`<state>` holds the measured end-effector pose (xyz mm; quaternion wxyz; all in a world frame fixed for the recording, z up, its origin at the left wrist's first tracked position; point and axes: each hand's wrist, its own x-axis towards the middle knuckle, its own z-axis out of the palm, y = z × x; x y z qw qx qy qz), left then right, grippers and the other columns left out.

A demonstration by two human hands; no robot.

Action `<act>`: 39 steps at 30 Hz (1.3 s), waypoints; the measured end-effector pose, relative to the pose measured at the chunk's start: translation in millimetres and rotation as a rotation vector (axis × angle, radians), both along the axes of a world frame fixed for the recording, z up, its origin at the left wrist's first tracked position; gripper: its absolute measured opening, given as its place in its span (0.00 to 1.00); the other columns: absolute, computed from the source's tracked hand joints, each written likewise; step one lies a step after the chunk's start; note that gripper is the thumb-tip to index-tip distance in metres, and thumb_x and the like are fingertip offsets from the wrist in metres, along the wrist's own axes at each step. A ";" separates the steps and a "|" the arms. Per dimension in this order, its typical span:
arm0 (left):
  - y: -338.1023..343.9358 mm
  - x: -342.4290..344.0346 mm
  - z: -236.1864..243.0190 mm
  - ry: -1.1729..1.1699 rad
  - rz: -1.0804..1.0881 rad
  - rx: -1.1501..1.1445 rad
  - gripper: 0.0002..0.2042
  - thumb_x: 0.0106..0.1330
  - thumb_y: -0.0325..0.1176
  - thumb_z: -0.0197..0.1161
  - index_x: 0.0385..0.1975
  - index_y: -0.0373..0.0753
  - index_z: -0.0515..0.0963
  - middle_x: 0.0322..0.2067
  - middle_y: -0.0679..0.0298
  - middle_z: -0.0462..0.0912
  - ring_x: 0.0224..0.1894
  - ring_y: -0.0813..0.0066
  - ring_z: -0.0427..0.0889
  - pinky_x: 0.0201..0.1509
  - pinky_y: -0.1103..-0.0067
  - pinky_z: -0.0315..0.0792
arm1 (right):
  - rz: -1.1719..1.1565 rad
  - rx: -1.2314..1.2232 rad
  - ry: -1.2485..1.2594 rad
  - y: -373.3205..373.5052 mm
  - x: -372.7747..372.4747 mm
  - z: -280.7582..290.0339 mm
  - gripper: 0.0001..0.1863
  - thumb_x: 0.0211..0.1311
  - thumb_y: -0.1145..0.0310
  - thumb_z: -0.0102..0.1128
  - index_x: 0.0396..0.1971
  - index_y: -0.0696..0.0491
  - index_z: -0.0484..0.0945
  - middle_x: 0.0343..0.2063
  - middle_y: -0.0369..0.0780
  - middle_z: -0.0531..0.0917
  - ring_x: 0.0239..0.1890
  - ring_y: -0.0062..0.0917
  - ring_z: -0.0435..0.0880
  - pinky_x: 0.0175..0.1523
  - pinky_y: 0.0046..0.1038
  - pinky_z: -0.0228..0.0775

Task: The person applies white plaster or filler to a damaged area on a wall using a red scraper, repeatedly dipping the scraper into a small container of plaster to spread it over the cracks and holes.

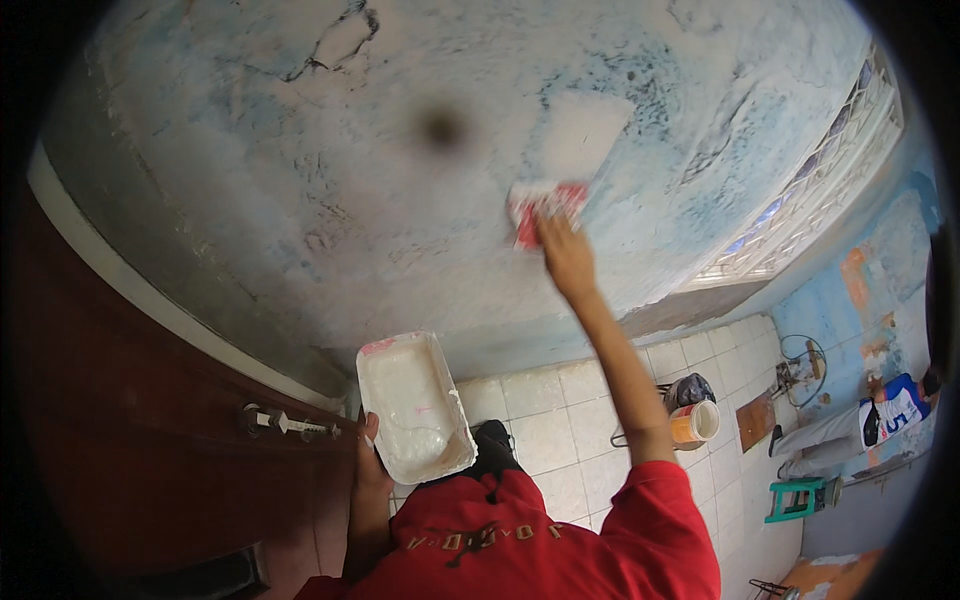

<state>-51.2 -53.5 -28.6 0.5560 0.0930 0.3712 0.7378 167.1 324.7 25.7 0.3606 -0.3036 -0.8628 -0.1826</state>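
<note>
My right hand (567,258) reaches up to the wall (330,200) and grips a red putty spreader (530,205) smeared with white filler. The spreader's blade lies against the wall, just under a smooth fresh patch of filler (580,135). Low on the left, my left hand (370,460) is closed on the side of a white rectangular tray (408,385). Wet white filler coats the inside of the tray, and its rim is crusted. Most of the left fingers are hidden beneath the tray.
A dark red door (150,400) with a metal handle (290,425) stands close at my left. To the right are a grilled window (820,190), a bucket (695,423) on the tiled floor (560,430), and a green stool (795,500). Another person (880,415) stands by the far wall.
</note>
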 end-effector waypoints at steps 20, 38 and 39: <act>-4.4 2.2 1.8 -0.005 -0.042 -0.003 0.32 0.68 0.47 0.57 0.68 0.37 0.59 0.62 0.56 0.70 0.64 0.60 0.71 0.66 0.64 0.68 | 0.000 0.138 0.065 -9.1 -9.4 17.5 0.26 0.59 0.75 0.52 0.61 0.56 0.71 0.52 0.47 0.79 0.54 0.41 0.78 0.53 0.40 0.70; -9.9 0.2 21.9 -0.079 -0.063 0.013 0.34 0.67 0.50 0.57 0.68 0.35 0.60 0.63 0.54 0.71 0.63 0.55 0.72 0.67 0.61 0.67 | -0.107 0.226 0.218 18.9 27.1 121.5 0.33 0.56 0.81 0.52 0.65 0.51 0.69 0.58 0.49 0.76 0.55 0.44 0.78 0.58 0.39 0.69; -7.8 0.7 20.6 -0.091 -0.054 0.017 0.35 0.67 0.50 0.58 0.67 0.35 0.61 0.62 0.54 0.71 0.63 0.55 0.72 0.67 0.61 0.67 | -0.115 0.182 0.190 20.4 28.9 84.7 0.33 0.57 0.81 0.51 0.65 0.51 0.69 0.60 0.50 0.74 0.58 0.44 0.76 0.58 0.39 0.70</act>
